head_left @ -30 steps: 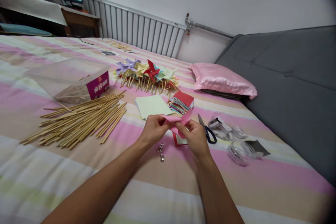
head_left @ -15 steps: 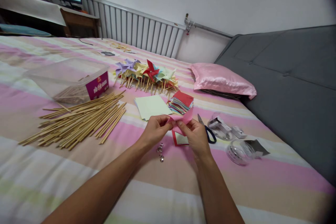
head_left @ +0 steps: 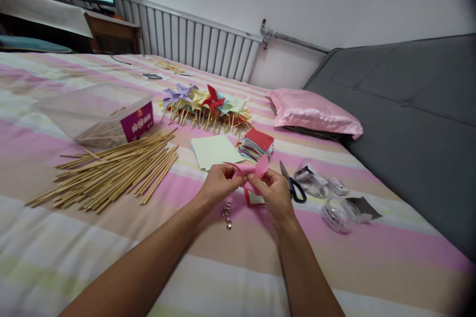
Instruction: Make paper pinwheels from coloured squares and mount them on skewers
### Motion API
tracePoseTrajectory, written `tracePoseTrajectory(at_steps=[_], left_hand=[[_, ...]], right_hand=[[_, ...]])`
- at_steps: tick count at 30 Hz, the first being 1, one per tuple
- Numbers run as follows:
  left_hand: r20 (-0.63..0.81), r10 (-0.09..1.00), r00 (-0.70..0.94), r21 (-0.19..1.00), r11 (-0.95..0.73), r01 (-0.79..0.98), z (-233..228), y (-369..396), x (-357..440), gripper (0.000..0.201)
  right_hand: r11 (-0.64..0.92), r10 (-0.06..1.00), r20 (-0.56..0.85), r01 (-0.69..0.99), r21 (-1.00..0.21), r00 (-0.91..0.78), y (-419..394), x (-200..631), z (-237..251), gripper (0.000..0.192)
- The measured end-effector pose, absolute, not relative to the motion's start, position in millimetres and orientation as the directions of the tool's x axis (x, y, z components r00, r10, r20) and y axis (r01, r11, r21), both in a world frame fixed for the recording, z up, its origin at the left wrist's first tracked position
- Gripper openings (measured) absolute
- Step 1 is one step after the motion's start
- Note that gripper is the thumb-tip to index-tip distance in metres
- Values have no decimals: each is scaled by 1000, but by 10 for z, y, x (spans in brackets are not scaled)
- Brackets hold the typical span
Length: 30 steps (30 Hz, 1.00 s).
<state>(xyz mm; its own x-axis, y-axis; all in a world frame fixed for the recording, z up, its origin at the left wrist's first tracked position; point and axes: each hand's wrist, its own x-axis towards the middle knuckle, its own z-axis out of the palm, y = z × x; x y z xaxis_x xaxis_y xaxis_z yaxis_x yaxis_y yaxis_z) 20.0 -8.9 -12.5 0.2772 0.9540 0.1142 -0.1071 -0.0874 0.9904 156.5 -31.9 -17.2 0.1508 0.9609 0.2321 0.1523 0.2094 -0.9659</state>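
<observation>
Between both hands I hold a pink paper pinwheel (head_left: pixel 258 167), its corners folded in toward the centre. My left hand (head_left: pixel 220 183) is closed on its left side, thumb at the middle. My right hand (head_left: pixel 273 193) grips the other side, its thumb also pressed near the centre. Whether a pin sits under the thumbs is too small to tell. Just below lie several small silvery studs (head_left: pixel 226 210) on the bedspread. Partly hidden behind my right hand is a red-edged piece of paper (head_left: pixel 255 199). Dark-handled scissors (head_left: pixel 293 183) rest to the right of that hand.
Pale green paper sheets (head_left: pixel 215 151) and a stack of coloured squares (head_left: pixel 256 143) lie beyond my hands. Finished pinwheels (head_left: pixel 208 104) are farther back. Left are wooden sticks (head_left: pixel 119 171) and a clear plastic box (head_left: pixel 92 104); right, round clear containers (head_left: pixel 340 215) and a pink pillow (head_left: pixel 316 111).
The pink paper has turned slightly in my fingers, and a pointed flap now shows on the left above my left hand. Both hands stay in nearly the same place.
</observation>
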Motion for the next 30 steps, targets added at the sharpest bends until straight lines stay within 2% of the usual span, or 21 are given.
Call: tracePoseTrajectory(at_steps=[7, 12, 15, 18, 21, 24, 26, 30], left_hand=[[180, 942, 284, 978, -203, 52, -209, -39, 154, 17], [203, 924, 325, 969, -238, 72, -88, -22, 3, 30], [206, 948, 242, 960, -244, 140, 27, 38, -191, 38], [204, 977, 53, 879, -207, 429, 100, 148, -462, 39], [238, 956, -172, 588, -1, 809, 143, 243, -766, 26], [152, 907, -393, 365, 319, 875, 186, 281, -1043, 25], [98, 865, -492, 298, 446, 844, 210, 283, -1192, 26], [77, 817, -572, 265, 536, 801, 215, 289, -1369, 27]], right_hand=[[207, 963, 225, 127, -970, 145, -324, 1558, -197, 21], [126, 970, 117, -29, -992, 212, -340, 1535, -197, 25], [66, 971, 26, -158, -985, 238, -348, 1524, -190, 30], [44, 970, -8, -210, -977, 243, -350, 1513, -195, 35], [46, 970, -5, -208, -977, 242, -346, 1509, -218, 34], [30, 971, -25, -225, -974, 238, -331, 1518, -254, 32], [16, 973, -42, -244, -970, 228, -320, 1524, -273, 33], [7, 973, -52, -250, -968, 226, -330, 1518, -279, 32]])
